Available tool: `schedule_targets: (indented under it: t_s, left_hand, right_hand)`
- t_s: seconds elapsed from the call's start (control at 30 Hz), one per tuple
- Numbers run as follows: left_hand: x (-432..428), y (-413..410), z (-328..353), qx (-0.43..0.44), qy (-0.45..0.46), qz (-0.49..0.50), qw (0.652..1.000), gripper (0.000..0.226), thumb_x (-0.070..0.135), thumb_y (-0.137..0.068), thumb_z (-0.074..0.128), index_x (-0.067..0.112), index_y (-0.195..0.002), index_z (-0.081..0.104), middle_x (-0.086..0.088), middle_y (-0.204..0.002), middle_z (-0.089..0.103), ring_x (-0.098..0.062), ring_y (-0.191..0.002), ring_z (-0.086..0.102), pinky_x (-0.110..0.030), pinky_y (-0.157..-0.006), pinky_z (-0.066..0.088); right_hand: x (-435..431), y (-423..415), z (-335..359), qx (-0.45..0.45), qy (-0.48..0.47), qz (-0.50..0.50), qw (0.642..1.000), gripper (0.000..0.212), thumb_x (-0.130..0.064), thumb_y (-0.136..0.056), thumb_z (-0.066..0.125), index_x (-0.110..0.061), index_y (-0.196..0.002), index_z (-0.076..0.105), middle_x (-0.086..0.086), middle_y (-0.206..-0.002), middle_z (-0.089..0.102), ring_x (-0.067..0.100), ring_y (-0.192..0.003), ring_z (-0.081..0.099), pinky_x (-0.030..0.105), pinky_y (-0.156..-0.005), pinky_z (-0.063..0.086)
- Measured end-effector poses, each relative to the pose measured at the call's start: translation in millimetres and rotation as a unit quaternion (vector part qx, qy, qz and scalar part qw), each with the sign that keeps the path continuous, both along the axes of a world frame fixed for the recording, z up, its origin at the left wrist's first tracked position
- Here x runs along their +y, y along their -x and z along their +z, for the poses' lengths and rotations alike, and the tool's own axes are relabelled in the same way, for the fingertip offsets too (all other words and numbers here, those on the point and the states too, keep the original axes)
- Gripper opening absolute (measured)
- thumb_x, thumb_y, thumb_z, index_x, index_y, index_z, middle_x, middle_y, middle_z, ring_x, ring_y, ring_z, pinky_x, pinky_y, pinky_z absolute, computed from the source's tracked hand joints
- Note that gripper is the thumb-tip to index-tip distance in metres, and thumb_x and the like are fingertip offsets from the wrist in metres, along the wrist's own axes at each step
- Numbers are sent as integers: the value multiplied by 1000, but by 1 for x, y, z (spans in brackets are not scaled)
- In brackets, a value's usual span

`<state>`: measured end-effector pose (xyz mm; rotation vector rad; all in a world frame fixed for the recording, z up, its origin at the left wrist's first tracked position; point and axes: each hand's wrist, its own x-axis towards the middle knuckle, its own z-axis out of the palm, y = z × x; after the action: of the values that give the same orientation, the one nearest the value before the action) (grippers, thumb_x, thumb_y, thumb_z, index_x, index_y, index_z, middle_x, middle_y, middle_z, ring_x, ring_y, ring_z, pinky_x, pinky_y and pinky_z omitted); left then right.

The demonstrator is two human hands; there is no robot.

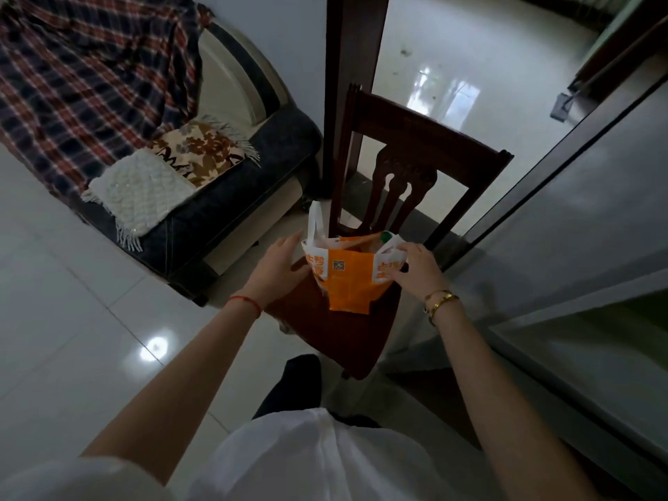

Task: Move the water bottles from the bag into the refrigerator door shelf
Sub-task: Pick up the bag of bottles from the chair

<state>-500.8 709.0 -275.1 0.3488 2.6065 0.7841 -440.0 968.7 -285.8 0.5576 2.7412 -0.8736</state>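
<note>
An orange and white plastic bag (352, 274) stands on the seat of a dark wooden chair (347, 330). A green bottle cap (388, 236) shows at the bag's open top; the bottles themselves are hidden inside. My left hand (278, 263) rests against the bag's left side with fingers spread. My right hand (415, 263) grips the bag's right rim near its white handle. The refrigerator (585, 226), grey and glossy, stands at the right with its door closed.
A sofa (224, 197) with a plaid blanket (90, 74) and small cushions sits to the left. A dark wooden post (356, 66) rises behind the chair. Glossy white floor tiles (72, 338) surround the chair.
</note>
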Motion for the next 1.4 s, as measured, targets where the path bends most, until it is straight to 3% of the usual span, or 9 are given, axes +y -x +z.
schedule_targets:
  t_s: [0.13, 0.27, 0.4, 0.6, 0.9, 1.07, 1.17, 1.27, 1.4]
  left_hand:
    - [13, 53, -22, -38, -2, 6, 999, 74, 30, -89, 63, 18, -151, 25, -8, -152, 37, -23, -136, 40, -39, -111, 38]
    - [25, 101, -46, -64, 9, -3, 998, 76, 27, -87, 67, 15, -150, 27, -9, -149, 41, -24, -134, 43, -38, -110, 39]
    - [34, 135, -72, -101, 16, -14, 995, 77, 24, -88, 66, 15, -151, 23, -10, -149, 41, -26, -134, 43, -39, -107, 41]
    - [41, 178, -113, -156, 56, -11, 986, 80, 24, -87, 66, 14, -153, 22, -11, -154, 34, -28, -137, 40, -39, -108, 40]
    - [78, 220, -174, -266, 3, 114, 957, 85, 27, -88, 66, 12, -154, 15, -15, -154, 34, -32, -133, 44, -34, -92, 43]
    - [88, 225, -206, -329, -19, 162, 930, 89, 31, -83, 70, 14, -153, 17, -16, -147, 42, -32, -126, 51, -42, -101, 48]
    - [92, 224, -216, -333, -41, 183, 924, 90, 25, -85, 70, 11, -153, 13, -15, -148, 42, -32, -130, 47, -38, -101, 44]
    - [92, 224, -222, -327, -57, 175, 927, 75, 20, -86, 68, 7, -147, 29, -12, -131, 54, -26, -111, 58, -28, -84, 47]
    - [94, 226, -221, -309, -36, 112, 944, 25, 20, -89, 64, 10, -112, 65, -12, -105, 65, -15, -74, 58, -24, -61, 51]
  right_hand:
    - [8, 41, -22, -26, 28, -53, 998, 45, -18, -89, 62, -8, -131, 49, 12, -133, 49, 26, -123, 49, 29, -90, 43]
    - [14, 77, -47, -60, 22, -67, 996, 50, -25, -87, 65, -7, -130, 50, 15, -132, 52, 31, -123, 49, 39, -101, 45]
    - [23, 102, -76, -98, 15, -85, 991, 44, -27, -84, 65, -9, -124, 56, 13, -125, 57, 30, -116, 55, 36, -92, 49]
    - [35, 129, -108, -146, 71, -141, 977, 56, -25, -90, 59, -13, -141, 39, 14, -139, 46, 31, -124, 50, 35, -93, 46]
    - [47, 172, -165, -183, 115, -194, 957, 59, -23, -92, 58, -8, -139, 26, 17, -125, 55, 34, -114, 56, 32, -85, 45]
    - [44, 178, -193, -204, 107, -270, 935, 71, -26, -84, 63, -9, -139, 23, 19, -134, 47, 38, -120, 51, 41, -94, 50]
    - [41, 177, -207, -176, 98, -324, 924, 69, -24, -82, 66, -8, -137, 27, 20, -136, 45, 37, -122, 49, 34, -86, 47]
    - [44, 179, -213, -110, 164, -435, 878, 65, -19, -82, 69, -10, -135, 33, 18, -137, 46, 34, -118, 53, 28, -78, 44]
    - [49, 192, -205, -54, 293, -563, 771, 64, -15, -82, 71, -14, -137, 39, 12, -137, 48, 30, -120, 53, 33, -87, 46]
